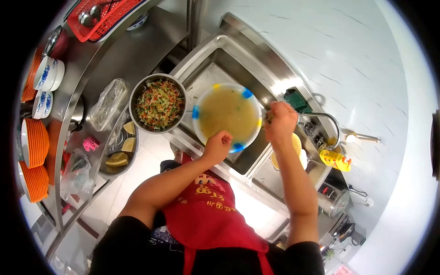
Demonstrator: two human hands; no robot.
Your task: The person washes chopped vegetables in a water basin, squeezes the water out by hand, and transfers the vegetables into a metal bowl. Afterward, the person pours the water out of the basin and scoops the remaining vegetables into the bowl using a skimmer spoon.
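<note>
A round basin (196, 124) with a white rim and blue and yellow patches stands in the steel sink, filled with cloudy yellowish liquid. My left hand (217, 147) is over its near rim, with the fingers curled in; whatever they may hold is hidden. Beyond the basin's right edge, my right hand (281, 120) is raised and closed. A small dark greenish bit shows at its fingers, too small to name. To the left, a steel bowl (133, 111) of shredded mixed vegetables sits at the sink's edge.
A curved faucet (338, 123) rises at the right, near a yellow bottle (336, 160). Yellow bowls (297, 143) lie in the second sink basin, partly behind my right arm. Stacked orange bowls (36, 143) and a plastic bag (108, 104) are on the left shelves.
</note>
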